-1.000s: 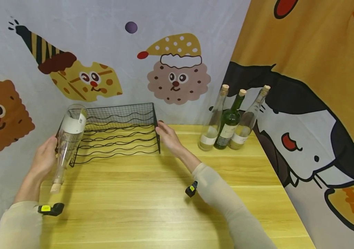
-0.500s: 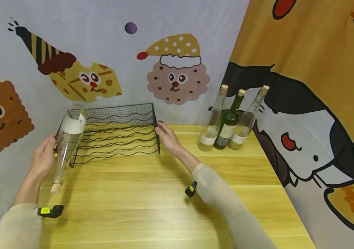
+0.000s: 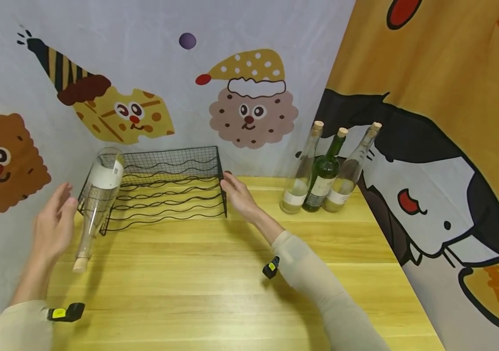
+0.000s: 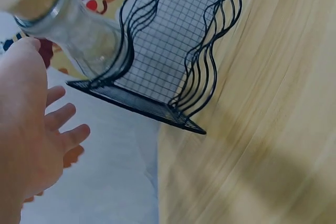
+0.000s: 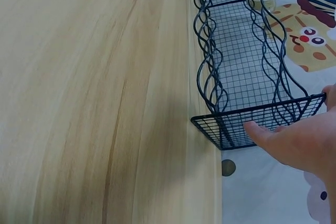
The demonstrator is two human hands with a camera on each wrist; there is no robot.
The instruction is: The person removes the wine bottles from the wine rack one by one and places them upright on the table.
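Note:
A black wire wine rack [image 3: 166, 197] with wavy rails stands against the back wall. Across its left end lies a clear glass bottle [image 3: 99, 204] with a white label, its corked neck jutting out toward the front. Just left of the bottle, my left hand [image 3: 53, 222] is held with fingers extended and nothing in it. In the left wrist view its fingers [image 4: 63, 116] are apart from the rack's end panel. My right hand [image 3: 239, 197] rests its fingers against the rack's right end panel, the thumb [image 5: 257, 132] lying along the mesh in the right wrist view.
To the right of the rack, three corked bottles stand upright close together: a clear one [image 3: 295, 192], a green one [image 3: 323, 175] and another clear one [image 3: 341, 185]. The wooden table [image 3: 214, 292] meets a cartoon-printed cloth [image 3: 144, 29] at the back and right.
My left hand has let go at the rack's left end and drawn back to the left, its fingers opening. The bottle, the rack and my right hand have stayed in place.

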